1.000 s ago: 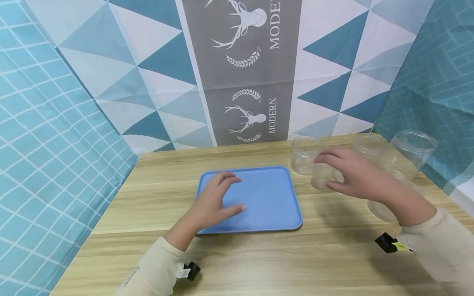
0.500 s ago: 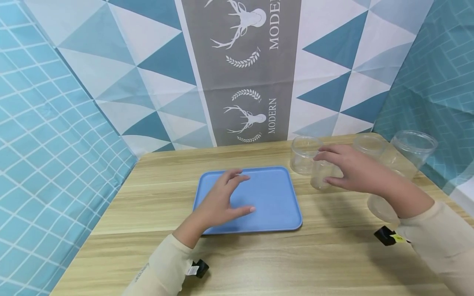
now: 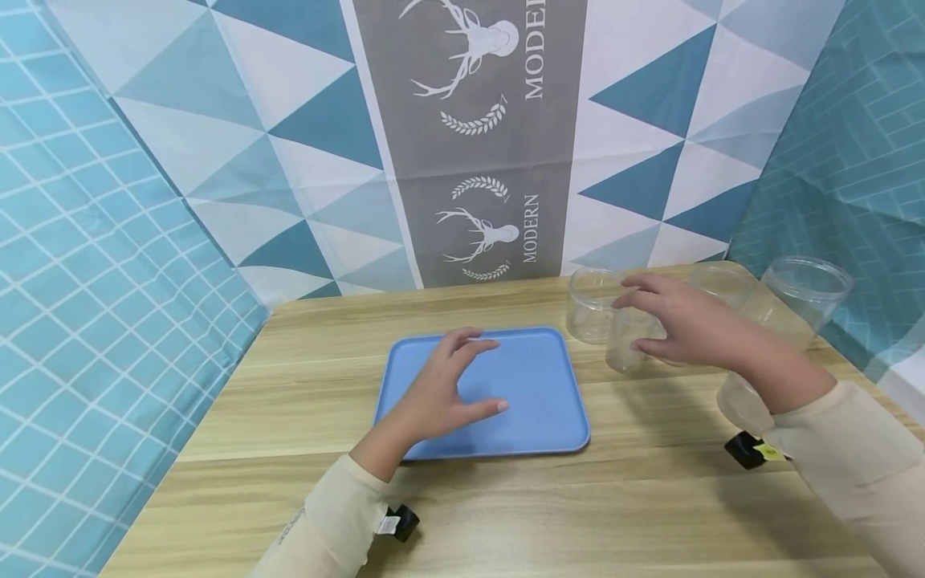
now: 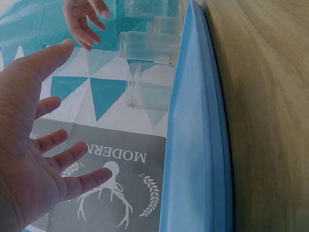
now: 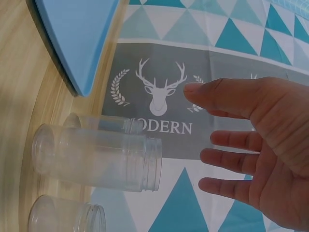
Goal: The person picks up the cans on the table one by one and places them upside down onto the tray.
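Observation:
My left hand (image 3: 437, 397) hovers over the blue rectangular tray (image 3: 538, 393), fingers spread and loosely bent, holding nothing. In the left wrist view, a gap separates that hand (image 4: 31, 154) from the tray (image 4: 186, 169). Toward the right, my right hand (image 3: 679, 321) hangs above a clear, narrow plastic jar (image 3: 621, 347), its thumb and fingers apart. From the right wrist view, this hand (image 5: 260, 150) is beyond the open mouth of an upright clear jar (image 5: 91, 157) and does not touch it. The forearm hides part of the jars behind it.
Several clear jars without lids stand on the right of the wooden table (image 3: 289, 401): a wide jar (image 3: 588, 317) at the back, a taller jar (image 3: 805, 297) near the right edge, and a jar (image 3: 739, 405) partly under the right forearm. A patterned cloth (image 3: 499, 160) hangs behind.
My left hand has drifted to the right across the tray. My right hand has risen slightly above the jars. Tray and jars stay where they were.

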Action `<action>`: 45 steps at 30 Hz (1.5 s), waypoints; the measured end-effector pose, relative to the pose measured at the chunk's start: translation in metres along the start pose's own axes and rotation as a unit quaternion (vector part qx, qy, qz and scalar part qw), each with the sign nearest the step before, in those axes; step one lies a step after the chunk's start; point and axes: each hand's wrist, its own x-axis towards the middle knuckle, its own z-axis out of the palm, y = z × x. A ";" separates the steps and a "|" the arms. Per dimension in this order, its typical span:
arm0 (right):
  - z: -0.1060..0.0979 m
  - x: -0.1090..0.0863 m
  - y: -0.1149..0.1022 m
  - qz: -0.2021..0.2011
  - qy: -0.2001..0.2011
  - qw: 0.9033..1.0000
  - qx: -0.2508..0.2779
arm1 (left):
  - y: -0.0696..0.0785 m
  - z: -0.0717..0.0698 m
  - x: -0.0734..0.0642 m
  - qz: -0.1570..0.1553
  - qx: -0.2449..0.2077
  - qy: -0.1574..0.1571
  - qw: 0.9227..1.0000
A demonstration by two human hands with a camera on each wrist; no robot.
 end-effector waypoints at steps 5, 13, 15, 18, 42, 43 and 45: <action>0.000 0.003 0.003 0.013 -0.012 1.000 0.005 | 0.000 0.001 0.004 -0.005 -0.015 0.001 1.000; 0.001 0.007 0.008 0.047 -0.039 0.998 0.008 | 0.002 0.002 0.011 -0.026 -0.056 -0.008 0.998; 0.001 0.008 0.010 0.054 -0.045 0.997 0.010 | 0.002 0.003 0.013 -0.029 -0.063 -0.008 0.998; 0.002 0.010 0.012 0.064 -0.053 0.996 0.013 | 0.001 0.004 0.016 -0.034 -0.075 -0.008 0.997; 0.012 0.021 0.025 0.070 -0.086 0.994 0.023 | 0.001 0.015 0.037 -0.078 -0.177 -0.011 0.981; 0.013 0.022 0.025 0.072 -0.086 0.993 0.025 | 0.001 0.015 0.037 -0.078 -0.180 -0.011 0.980; 0.014 0.022 0.026 0.077 -0.087 0.993 0.029 | 0.002 0.016 0.039 -0.080 -0.185 -0.011 0.979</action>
